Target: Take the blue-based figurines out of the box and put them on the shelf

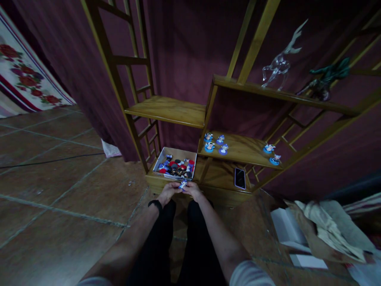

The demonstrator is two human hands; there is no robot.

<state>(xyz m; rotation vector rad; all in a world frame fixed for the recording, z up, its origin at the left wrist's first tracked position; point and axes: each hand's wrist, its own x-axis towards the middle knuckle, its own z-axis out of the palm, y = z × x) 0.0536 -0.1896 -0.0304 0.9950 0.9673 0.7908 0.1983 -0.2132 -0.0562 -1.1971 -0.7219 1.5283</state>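
Between my two hands, in front of the shelf unit, is a small purple and white figurine [183,184]. My left hand [170,191] pinches it from the left, and my right hand [193,189] grips its other side. Just beyond them sits an open cardboard box [175,152] holding many small figurines and discs in red, black, blue and purple. On the shelf to the right, two blue-based figurines [209,147] stand beside two purple-based figurines [223,149]. Another pair of blue-based figurines [269,148] is at that shelf's right end.
A phone [239,178] lies on the lowest board of the wooden shelf unit [169,109]. Higher up stand a clear deer ornament [278,67] and a dark green sculpture [327,79]. White boxes [288,228] and crumpled cloth [327,230] are on the floor at right.
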